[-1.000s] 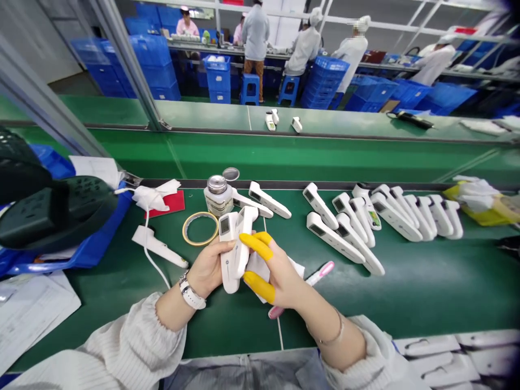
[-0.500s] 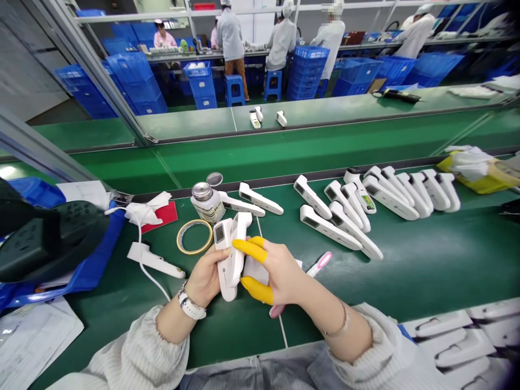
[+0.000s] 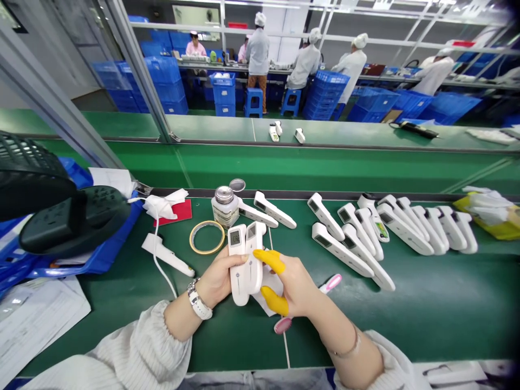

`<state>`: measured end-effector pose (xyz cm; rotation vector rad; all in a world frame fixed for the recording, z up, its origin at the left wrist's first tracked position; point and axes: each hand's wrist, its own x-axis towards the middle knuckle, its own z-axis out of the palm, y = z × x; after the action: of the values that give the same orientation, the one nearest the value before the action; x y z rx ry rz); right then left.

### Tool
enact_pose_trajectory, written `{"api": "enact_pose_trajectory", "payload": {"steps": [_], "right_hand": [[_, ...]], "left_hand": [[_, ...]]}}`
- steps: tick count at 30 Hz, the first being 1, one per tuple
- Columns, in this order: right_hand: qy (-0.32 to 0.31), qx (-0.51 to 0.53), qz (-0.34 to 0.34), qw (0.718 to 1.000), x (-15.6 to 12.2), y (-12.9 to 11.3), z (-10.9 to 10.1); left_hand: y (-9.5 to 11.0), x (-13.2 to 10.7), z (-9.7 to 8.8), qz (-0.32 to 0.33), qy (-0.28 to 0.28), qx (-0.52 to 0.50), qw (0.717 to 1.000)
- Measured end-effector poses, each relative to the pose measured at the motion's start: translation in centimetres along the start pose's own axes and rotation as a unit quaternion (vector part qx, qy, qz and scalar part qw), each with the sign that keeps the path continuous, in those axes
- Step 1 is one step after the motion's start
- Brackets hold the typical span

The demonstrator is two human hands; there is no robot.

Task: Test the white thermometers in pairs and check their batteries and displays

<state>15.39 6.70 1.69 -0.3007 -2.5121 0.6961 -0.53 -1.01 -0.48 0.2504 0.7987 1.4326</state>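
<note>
Two white handheld thermometers are held side by side over the green bench, displays facing me. My left hand [image 3: 217, 279] grips the left thermometer [image 3: 239, 284], its thumb lying across the body below a lit display. My right hand [image 3: 290, 279], with yellow finger covers on two fingers, pinches the right thermometer [image 3: 254, 268] at its edge. A white sheet or cloth [image 3: 271, 292] shows behind, below the right hand; whether that hand touches it I cannot tell. A pink-and-white brush [image 3: 332, 283] lies partly hidden under the right wrist.
Beyond my hands stand an open-lidded bottle [image 3: 225, 208] and a tape roll [image 3: 207, 237]. More thermometers [image 3: 343, 250] lie at the right. At the left are a corded white device [image 3: 166, 254], a black fan-like object [image 3: 73, 219] and papers [image 3: 44, 319]. People work at a far bench.
The two thermometers, overlapping and tilted before, now sit nearly level side by side, with both displays turned toward me. My view has tilted up and shifted left.
</note>
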Motion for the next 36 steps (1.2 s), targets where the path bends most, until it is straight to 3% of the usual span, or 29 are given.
{"api": "enact_pose_trajectory", "payload": {"steps": [10, 20, 36], "right_hand": [[0.022, -0.006, -0.035, 0.999, 0.0, 0.4, 0.7], [-0.036, 0.029, -0.023, 0.999, 0.0, 0.7, -0.3], [-0.057, 0.077, 0.001, 0.995, -0.4, 1.0, -0.5]], "left_hand": [[0.1, 0.2, 0.0, 0.010, 0.004, -0.009, 1.000], [0.6, 0.0, 0.3, 0.030, -0.002, 0.000, 1.000], [0.7, -0.3, 0.3, 0.059, -0.016, 0.022, 0.998]]}}
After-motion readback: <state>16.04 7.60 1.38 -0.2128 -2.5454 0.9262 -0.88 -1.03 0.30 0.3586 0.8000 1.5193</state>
